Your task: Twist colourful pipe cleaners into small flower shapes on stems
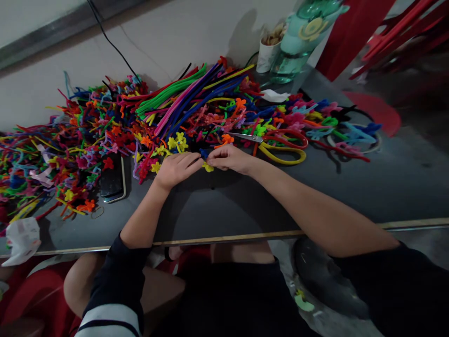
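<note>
My right hand (229,158) pinches a small yellow pipe-cleaner flower (208,167) between thumb and fingers, above the near part of the table. Fingertips of my left hand (179,169) close in on the same flower from the other side, so the hands almost touch; its thumb is hidden. A bit of blue pipe cleaner (204,153) shows just behind the fingertips. Several yellow flowers (178,141) lie beyond my left hand. Scissors (280,146) with red and yellow handles rest beside my right wrist, blades pointing left.
Piled pipe cleaners and flowers (91,117) spread along the wall, with a bundle of straight stems (175,100) on top. A phone (112,180) lies left. A paper cup (268,54) and a green bottle (293,44) stand at the back right. The grey table (224,210) has a pale front edge.
</note>
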Tool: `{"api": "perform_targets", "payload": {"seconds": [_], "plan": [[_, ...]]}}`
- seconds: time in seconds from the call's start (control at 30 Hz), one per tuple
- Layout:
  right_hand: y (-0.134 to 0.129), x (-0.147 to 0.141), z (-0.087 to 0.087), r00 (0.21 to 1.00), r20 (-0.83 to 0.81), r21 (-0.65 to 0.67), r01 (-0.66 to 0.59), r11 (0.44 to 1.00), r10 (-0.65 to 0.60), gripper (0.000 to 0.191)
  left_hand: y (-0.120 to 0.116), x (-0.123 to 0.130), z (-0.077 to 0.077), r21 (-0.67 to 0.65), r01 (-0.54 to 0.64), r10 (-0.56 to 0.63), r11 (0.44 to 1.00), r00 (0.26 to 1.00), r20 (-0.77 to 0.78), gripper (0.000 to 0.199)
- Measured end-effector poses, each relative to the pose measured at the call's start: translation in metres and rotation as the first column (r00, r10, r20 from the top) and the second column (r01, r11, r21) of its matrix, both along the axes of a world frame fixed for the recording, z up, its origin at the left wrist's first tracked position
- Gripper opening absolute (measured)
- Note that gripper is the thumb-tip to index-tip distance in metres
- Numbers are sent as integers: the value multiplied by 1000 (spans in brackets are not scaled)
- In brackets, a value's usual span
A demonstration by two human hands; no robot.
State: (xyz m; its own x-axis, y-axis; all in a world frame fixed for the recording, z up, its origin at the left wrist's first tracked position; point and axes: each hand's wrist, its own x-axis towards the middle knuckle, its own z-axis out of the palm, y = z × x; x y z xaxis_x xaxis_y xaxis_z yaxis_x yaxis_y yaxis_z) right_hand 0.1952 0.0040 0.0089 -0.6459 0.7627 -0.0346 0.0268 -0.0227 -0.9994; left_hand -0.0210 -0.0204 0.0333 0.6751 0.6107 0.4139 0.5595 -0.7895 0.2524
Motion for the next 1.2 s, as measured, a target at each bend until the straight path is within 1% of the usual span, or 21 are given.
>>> {"api": "perform_targets", "payload": {"seconds": [0.1,0.2,0.27,0.33,0.37,0.4,0.43,0.47,0.5,0.53,0.57,0.6,0.67,0.73,0.77,0.83,0.93,1.0,1.07,1.13,1.2], "plan": [[1,1,0,998,56,158,11,987,-20,25,2,2,7,46,19,-13,999,993,-119,25],[-2,1,1,985,146,358,31,933,-88,23,3,6,6,38,6,1,999,984,-176,23],[-6,0,2,961,203,501,63,863,-188,20,1,12,0,-33,-31,26,999,991,-132,19],[-11,-2,4,921,224,649,103,754,-319,15,-3,23,-8,-155,-139,141,978,990,1,23],[-14,-3,5,894,222,714,123,690,-389,13,-4,30,-13,-237,-251,281,939,954,101,25],[-16,-5,5,865,217,767,136,627,-453,13,-6,36,-18,-359,-347,436,866,877,203,26],[-17,-6,6,837,211,807,143,573,-505,14,-7,43,-22,-518,-357,543,778,796,267,29],[-18,-7,6,813,205,834,146,532,-544,14,-7,48,-25,-654,-316,628,687,711,316,33],[-18,-8,6,798,199,848,151,508,-569,15,-7,51,-27,-748,-232,656,622,675,337,33],[-17,-8,6,793,193,850,159,502,-577,15,-7,52,-28,-787,-173,669,592,650,360,34],[-15,-7,6,798,191,839,169,517,-571,14,-6,51,-27,-782,-150,656,605,651,382,34],[-13,-5,5,811,193,817,178,548,-552,13,-6,47,-25,-736,-167,620,657,675,400,32],[-8,-1,5,845,206,742,194,642,-493,12,-4,35,-20,-506,-270,495,819,777,388,24],[-4,3,5,880,219,643,196,740,-423,15,-3,22,-16,-242,-259,326,935,898,297,21],[-3,4,5,896,221,594,189,782,-384,16,-1,17,-14,-157,-201,235,967,942,241,22],[-1,5,5,927,212,512,166,843,-311,19,1,10,-12,-58,-115,123,992,981,152,23],[-1,5,6,956,194,448,115,887,-222,23,2,10,-10,-15,-90,91,996,991,95,23],[-2,5,7,963,189,448,88,890,-191,24,0,14,-8,-6,-107,107,994,993,56,23],[-3,5,8,959,198,493,83,866,-204,22,-3,21,-7,-5,-136,136,991,990,23,23],[-7,4,8,936,213,597,102,796,-279,18,-6,28,-8,-56,-196,199,979,979,47,19],[-11,1,8,891,218,724,125,678,-398,12,-7,35,-12,-221,-284,320,933,936,146,12]]}}
